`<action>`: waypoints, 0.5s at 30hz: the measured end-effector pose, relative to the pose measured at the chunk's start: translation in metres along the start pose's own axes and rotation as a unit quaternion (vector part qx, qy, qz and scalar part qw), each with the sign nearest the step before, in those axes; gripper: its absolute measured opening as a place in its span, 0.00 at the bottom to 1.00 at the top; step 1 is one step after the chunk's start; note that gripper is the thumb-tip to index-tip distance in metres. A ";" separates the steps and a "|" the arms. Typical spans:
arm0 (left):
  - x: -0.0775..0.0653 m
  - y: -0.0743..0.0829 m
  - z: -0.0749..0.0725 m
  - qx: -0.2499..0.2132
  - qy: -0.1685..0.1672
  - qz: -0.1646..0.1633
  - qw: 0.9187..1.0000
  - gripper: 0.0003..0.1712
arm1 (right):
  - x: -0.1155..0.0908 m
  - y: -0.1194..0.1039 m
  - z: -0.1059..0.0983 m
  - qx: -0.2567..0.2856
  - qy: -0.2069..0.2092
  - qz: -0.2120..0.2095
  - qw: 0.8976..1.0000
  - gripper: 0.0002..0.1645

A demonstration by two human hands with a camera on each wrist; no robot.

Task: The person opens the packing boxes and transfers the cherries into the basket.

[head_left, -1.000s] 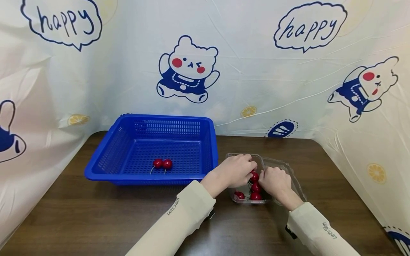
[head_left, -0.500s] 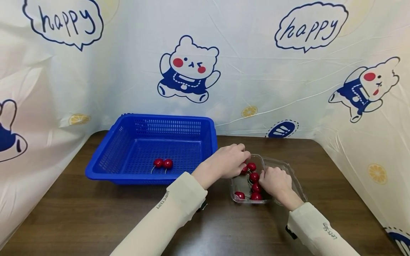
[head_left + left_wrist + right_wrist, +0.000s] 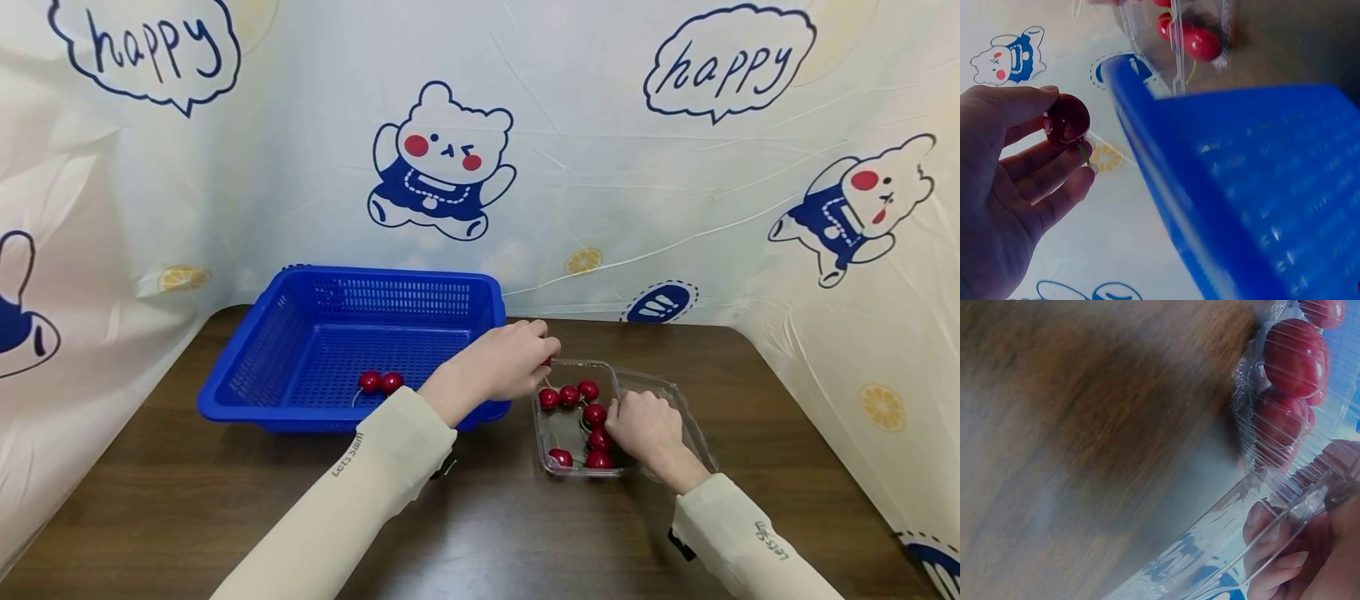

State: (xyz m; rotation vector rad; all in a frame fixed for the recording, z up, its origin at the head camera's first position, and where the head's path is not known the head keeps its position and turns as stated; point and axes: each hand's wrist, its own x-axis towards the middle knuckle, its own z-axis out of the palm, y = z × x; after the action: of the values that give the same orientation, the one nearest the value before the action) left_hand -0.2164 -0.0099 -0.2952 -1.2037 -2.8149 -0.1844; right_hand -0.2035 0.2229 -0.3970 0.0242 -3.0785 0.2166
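Observation:
My left hand [image 3: 495,362] is raised between the blue basket [image 3: 292,413] and the clear plastic box [image 3: 581,472]. It pinches a red cherry [image 3: 1067,120] between thumb and fingers; the green stem hangs down in the left wrist view. Several more cherries [image 3: 595,415] with stems lie in the box. My right hand [image 3: 647,429] grips the box's right side, where the open lid [image 3: 693,421] joins it. In the right wrist view, its fingers [image 3: 1275,569] show through the clear plastic. Two cherries [image 3: 369,382] lie on the basket floor, the right one partly behind my left sleeve.
Both containers stand on a dark brown wooden table [image 3: 540,542], the basket left and the box right, with a narrow gap between them. A printed cloth [image 3: 585,183] with cartoon bears hangs behind and along both sides.
My left hand has lifted a cherry out of the box and moved left toward the basket, uncovering cherries at the box's back left. The right hand has stayed in place.

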 end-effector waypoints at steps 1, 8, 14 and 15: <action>-0.001 -0.002 -0.002 0.000 0.001 -0.001 1.000 0.13 | 0.000 0.000 0.000 0.000 0.000 0.000 1.000 0.24; -0.009 -0.015 -0.014 0.001 0.000 -0.021 1.000 0.12 | 0.000 0.001 0.000 -0.002 0.002 -0.001 1.000 0.24; -0.019 -0.032 -0.025 -0.008 -0.001 -0.047 0.999 0.13 | 0.000 0.000 0.002 0.002 -0.005 0.001 1.000 0.23; -0.021 -0.035 -0.026 -0.010 -0.001 -0.051 0.999 0.13 | 0.000 0.000 0.002 0.001 -0.004 0.002 1.000 0.23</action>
State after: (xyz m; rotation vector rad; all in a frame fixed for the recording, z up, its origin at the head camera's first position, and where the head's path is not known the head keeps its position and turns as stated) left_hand -0.2273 -0.0524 -0.2747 -1.0651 -2.8844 -0.2194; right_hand -0.2039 0.2226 -0.3989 0.0199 -3.0864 0.2210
